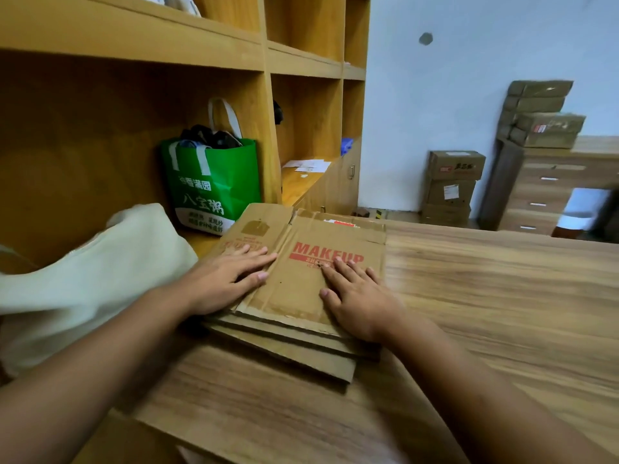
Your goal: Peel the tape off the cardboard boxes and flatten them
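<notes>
Flattened box: a brown cardboard box [294,289] printed "MAKEUP" in red lies pressed flat at centre frame, on top of a stack; one flap reaches toward the upper left; its far edge carries a red-and-white label [341,224] and what looks like a strip of tape

Left hand: the left hand [227,279] lies palm down on the box's left part, across the fold beside the red print; fingers straight and spread, gripping nothing

Right hand: the right hand [358,296] lies palm down on the box's right part, fingertips just under the word "MAKEUP"; fingers straight and slightly fanned, gripping nothing

Box between hands: the middle panel shows bare between the two hands; both forearms come in from the bottom of the frame

Stack beneath: more flattened cardboard sheets [284,360] lie under the top box, their near edges stepping out toward the lower centre

Table: a wood-grain table [502,296] carries the stack near its left edge

Left of the stack: a cream cloth bag [93,279] at middle left; behind it a green tote bag [214,182] stands in a yellow wooden shelf unit [134,48]

Upper right: closed cardboard boxes [452,185] stacked on the floor against a pale wall; beside them a chest of drawers [536,195] with more boxes [542,115] on top
</notes>
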The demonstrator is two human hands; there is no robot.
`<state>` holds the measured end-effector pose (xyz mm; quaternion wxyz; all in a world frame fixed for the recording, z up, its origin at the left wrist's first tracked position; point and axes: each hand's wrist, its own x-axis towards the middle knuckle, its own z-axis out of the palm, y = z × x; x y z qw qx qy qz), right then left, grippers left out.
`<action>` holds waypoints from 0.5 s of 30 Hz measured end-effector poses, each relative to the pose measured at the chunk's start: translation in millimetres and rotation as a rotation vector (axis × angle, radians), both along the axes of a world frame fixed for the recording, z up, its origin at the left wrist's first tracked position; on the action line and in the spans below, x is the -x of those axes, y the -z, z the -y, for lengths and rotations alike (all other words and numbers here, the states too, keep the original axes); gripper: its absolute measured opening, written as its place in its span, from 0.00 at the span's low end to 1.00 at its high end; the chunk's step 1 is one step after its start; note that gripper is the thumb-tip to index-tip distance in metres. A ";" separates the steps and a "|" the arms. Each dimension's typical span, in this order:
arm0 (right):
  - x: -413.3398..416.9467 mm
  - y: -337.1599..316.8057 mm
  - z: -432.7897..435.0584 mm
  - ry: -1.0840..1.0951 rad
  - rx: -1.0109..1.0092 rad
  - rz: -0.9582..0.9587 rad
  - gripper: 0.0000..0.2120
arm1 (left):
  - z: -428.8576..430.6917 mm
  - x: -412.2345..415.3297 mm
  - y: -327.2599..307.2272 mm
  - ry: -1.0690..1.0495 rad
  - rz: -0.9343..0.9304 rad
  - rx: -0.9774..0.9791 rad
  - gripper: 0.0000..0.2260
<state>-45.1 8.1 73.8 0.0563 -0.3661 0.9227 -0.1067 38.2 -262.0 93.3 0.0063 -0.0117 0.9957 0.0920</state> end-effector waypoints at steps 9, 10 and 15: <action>-4.4 -22.2 -1.1 -0.004 0.034 0.068 0.27 | -23.1 -6.9 -29.3 -0.080 0.065 0.190 0.24; -3.3 -28.8 -2.3 -0.008 0.098 0.070 0.26 | -26.6 -7.4 -36.1 -0.082 0.032 0.190 0.22; -15.5 -59.0 -34.0 0.033 0.513 0.055 0.20 | -64.8 -28.1 -69.7 -0.120 -0.239 0.127 0.18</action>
